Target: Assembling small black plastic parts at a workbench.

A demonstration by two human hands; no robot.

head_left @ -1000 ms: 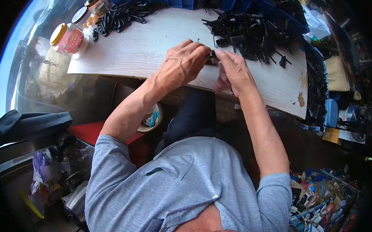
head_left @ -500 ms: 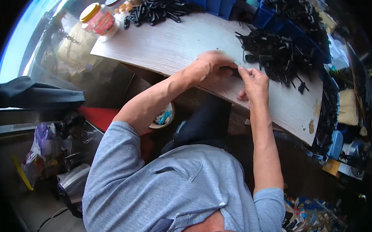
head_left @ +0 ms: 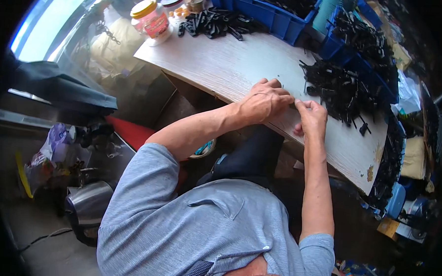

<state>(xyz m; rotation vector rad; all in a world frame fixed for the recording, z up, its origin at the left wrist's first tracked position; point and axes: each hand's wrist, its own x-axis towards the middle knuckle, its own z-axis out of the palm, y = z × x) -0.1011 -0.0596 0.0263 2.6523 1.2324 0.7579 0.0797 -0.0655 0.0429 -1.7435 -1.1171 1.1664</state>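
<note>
Left hand (head_left: 266,103) and right hand (head_left: 311,117) meet at the fingertips over the near edge of the tabletop (head_left: 224,57), as I see it from my end. Half a second ago the left one was blurred; now it shows sharp, knuckles up, fingers curled. My view has swung too, bringing in more of the blue bin (head_left: 277,24) beyond the hands. I have the left forearm slanting in with its elbow bent, while the right one rises nearly straight, thumb and forefinger drawn close together. The black piece visible at the fingertips a second ago is now hidden, so I cannot tell whether either hand grips anything. Just beyond the right hand lies a heap of black parts (head_left: 339,89); a pile of black clips (head_left: 213,23) sits well past the left.
</note>
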